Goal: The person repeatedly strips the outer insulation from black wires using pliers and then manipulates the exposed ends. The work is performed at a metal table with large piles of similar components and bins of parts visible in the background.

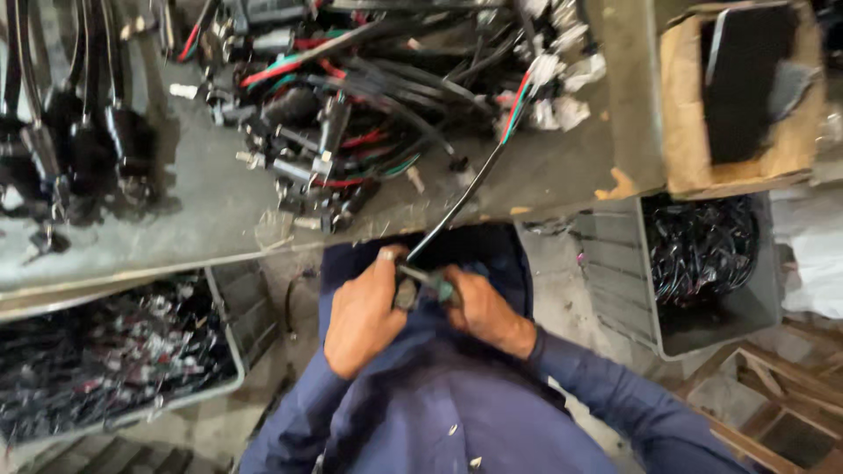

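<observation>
Both hands, left hand (362, 318) and right hand (485, 309), grip closed on a sheathed black cable (457, 206) with red-green wires.

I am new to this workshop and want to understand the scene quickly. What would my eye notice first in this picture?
First, at the centre, the left hand and the right hand grip a black cable with a small tool over the person's lap. Above them, a tangled pile of black, red and green wires covers the grey table. Grey crates of more wiring sit on the floor at both sides.
</observation>
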